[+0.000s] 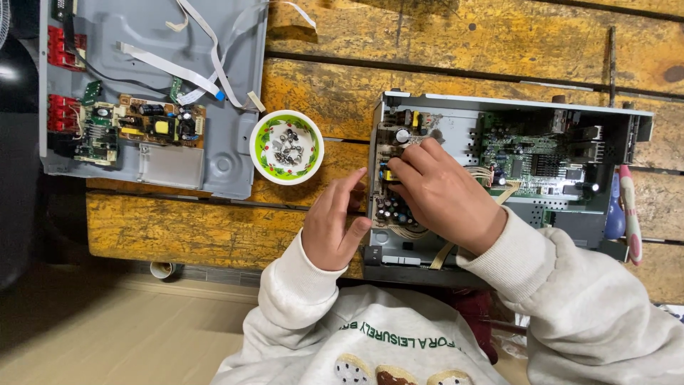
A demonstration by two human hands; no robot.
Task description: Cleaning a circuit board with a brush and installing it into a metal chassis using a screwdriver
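Sitting at the left end of the opened grey player chassis, the brown power-supply board runs lengthwise toward the person, directly beneath the right hand. That hand lies on it, fingers curled down among the capacitors, pinching something I cannot make out. Just left of the board, the left hand rests loosely at the chassis edge, grasping nothing. Farther left on the wooden desk stands a bowl of screws.
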